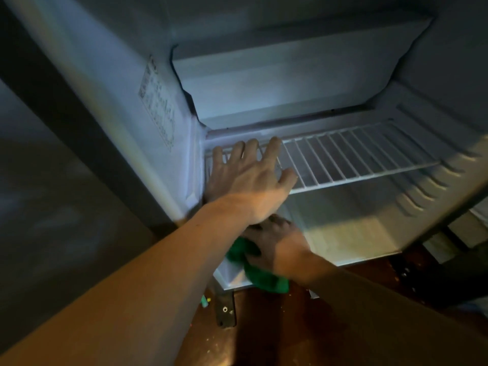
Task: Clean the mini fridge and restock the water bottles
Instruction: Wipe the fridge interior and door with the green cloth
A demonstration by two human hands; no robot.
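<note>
- We saw the mini fridge open, its interior filling the frame from 10 to 3 o'clock.
- Our left hand, near centre, lay flat on the wire shelf, fingers spread and apart.
- Our right hand, at 6 o'clock of the left, pressed the green cloth onto the fridge's front lip; its fingers were hidden under the left wrist, so we could not tell their state.
- We judged cleaning to be under way and restocking not begun.
- Counts: one shelf, one cloth, one label on the side wall at 9 o'clock, no water bottles in view.
</note>
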